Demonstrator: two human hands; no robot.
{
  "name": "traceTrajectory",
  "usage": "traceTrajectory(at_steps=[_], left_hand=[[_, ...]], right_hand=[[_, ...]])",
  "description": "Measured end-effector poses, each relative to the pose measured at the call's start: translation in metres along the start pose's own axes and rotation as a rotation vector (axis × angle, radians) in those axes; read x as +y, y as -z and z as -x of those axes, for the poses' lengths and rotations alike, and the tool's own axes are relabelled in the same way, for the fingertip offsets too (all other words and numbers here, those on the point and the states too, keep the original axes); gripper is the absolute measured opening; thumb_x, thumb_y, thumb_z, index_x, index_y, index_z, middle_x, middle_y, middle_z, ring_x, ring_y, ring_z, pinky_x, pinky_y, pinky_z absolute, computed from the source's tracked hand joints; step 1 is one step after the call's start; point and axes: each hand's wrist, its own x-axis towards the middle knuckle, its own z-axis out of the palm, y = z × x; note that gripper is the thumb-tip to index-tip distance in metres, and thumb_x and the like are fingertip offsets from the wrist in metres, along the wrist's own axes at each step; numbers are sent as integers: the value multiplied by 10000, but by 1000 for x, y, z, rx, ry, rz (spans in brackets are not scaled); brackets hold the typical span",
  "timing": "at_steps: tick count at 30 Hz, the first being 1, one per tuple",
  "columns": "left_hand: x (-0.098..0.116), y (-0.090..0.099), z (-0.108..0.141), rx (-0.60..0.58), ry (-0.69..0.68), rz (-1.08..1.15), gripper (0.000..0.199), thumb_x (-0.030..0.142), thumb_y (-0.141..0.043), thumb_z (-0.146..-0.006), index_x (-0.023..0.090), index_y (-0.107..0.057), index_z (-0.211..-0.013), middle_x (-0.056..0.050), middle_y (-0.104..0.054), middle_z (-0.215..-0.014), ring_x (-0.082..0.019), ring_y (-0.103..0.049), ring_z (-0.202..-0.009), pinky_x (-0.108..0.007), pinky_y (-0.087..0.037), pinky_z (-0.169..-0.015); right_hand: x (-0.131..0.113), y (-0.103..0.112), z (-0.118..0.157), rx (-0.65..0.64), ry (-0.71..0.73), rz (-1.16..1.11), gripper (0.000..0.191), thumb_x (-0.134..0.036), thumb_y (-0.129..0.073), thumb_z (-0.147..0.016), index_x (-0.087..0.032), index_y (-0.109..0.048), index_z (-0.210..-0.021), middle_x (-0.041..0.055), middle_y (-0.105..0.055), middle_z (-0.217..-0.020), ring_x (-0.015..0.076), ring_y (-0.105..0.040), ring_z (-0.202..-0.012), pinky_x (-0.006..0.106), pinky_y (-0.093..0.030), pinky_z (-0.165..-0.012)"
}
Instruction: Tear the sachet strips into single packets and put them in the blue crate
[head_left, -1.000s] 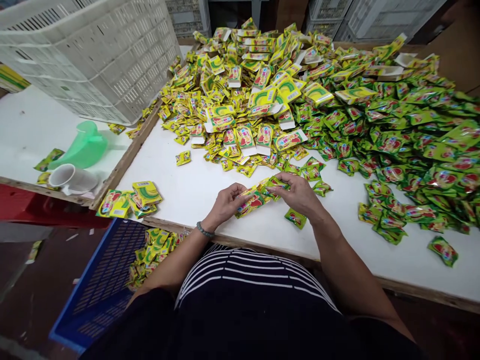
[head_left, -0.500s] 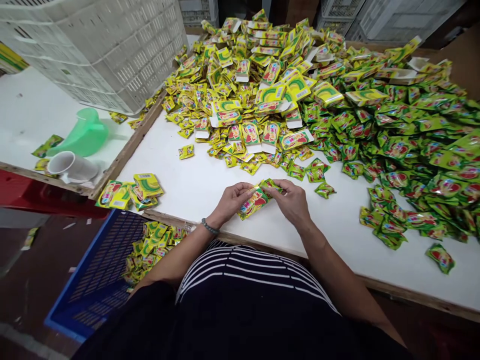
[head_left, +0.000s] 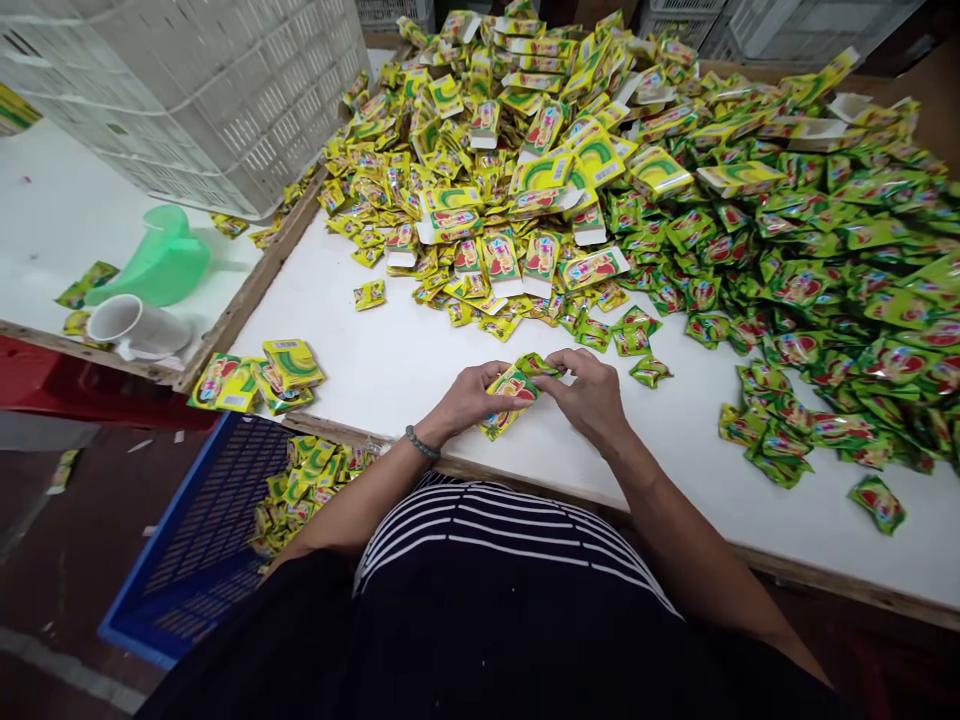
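Note:
Near the table's front edge, my left hand (head_left: pixel 476 396) is closed around a small yellow and green printed box (head_left: pixel 511 400), its thumb across the printed face. My right hand (head_left: pixel 591 392) pinches a small green packet (head_left: pixel 537 366) at the box's upper right end. Whether the packet is partly inside the box, I cannot tell. Beyond my hands lie a pile of yellow boxes (head_left: pixel 540 190), several with open white ends, and small yellow packets. A heap of green packets (head_left: pixel 795 290) spreads to the right. Several filled-looking boxes (head_left: pixel 291 362) lie at the left.
A white plastic crate (head_left: pixel 225 110) stands at the back left. Beside it are a green scoop (head_left: pixel 161 262) and a white cup (head_left: pixel 135 326). A blue crate (head_left: pixel 187 540) with yellow boxes sits below the table edge. A wooden strip (head_left: pixel 247 285) divides the tabletop.
My left thumb has come down across the face of the box. My right hand has shifted slightly, and the green packet sits closer to the box's end. The view has tilted slightly.

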Motion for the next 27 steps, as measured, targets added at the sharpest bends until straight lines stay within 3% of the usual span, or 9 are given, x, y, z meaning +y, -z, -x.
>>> traceTrajectory(at_steps=[7, 11, 15, 18, 20, 24, 27], left_hand=[[-2, -5, 1, -4, -7, 95, 549, 293, -874, -573, 145, -669, -1061, -35, -712, -902, -125, -623, -740, -263, -483, -721], [-2, -9, 1, 18, -23, 91, 506, 304, -866, -582, 147, -678, -1024, -26, -707, -887, -124, -617, -729, -259, -477, -712], [-3, -10, 0, -23, -57, -28, 411, 303, -851, -596, 141, -685, -936, -16, -695, -863, -133, -615, -763, -260, -469, -741], [-5, -10, 0, 19, -81, -79, 377, 308, -844, -602, 135, -644, -872, 2, -665, -790, -124, -603, -728, -247, -464, -715], [-5, -10, 0, 77, -52, -38, 448, 350, -839, -612, 148, -596, -931, 13, -655, -753, -115, -594, -660, -239, -461, -652], [-1, -9, 2, 176, -52, 48, 628, 430, -801, -672, 212, -437, -1136, 21, -674, -764, -120, -600, -595, -228, -451, -572], [3, -9, 3, 236, -154, 80, 712, 429, -780, -706, 242, -332, -1226, 30, -661, -798, -112, -595, -603, -225, -455, -579]], right_hand=[[9, 11, -4, -69, 25, -30, 270, -476, -625, -867, -274, -761, -749, 67, -650, -1009, 266, -521, -1044, 509, -385, -985], [12, 2, -1, -221, -49, -91, 325, -523, -593, -878, -284, -770, -748, 73, -659, -1078, 279, -490, -1097, 516, -407, -998], [8, -12, 2, -277, -38, -106, 439, -509, -502, -929, -275, -741, -645, 51, -654, -1204, 300, -429, -1192, 535, -349, -1068], [2, -17, 4, -310, 3, -94, 478, -496, -487, -939, -263, -709, -586, 52, -646, -1245, 314, -420, -1223, 557, -326, -1079], [0, -15, 8, -244, -1, -112, 405, -488, -507, -932, -263, -730, -678, 64, -642, -1252, 304, -448, -1226, 550, -329, -1084], [2, -12, 18, 80, -160, -253, 276, -472, -615, -871, -243, -701, -998, 106, -627, -1222, 273, -546, -1160, 467, -481, -933], [3, -19, 25, 12, -248, -497, 316, -458, -650, -844, -236, -668, -1068, 79, -678, -1070, 222, -638, -982, 398, -526, -844]])
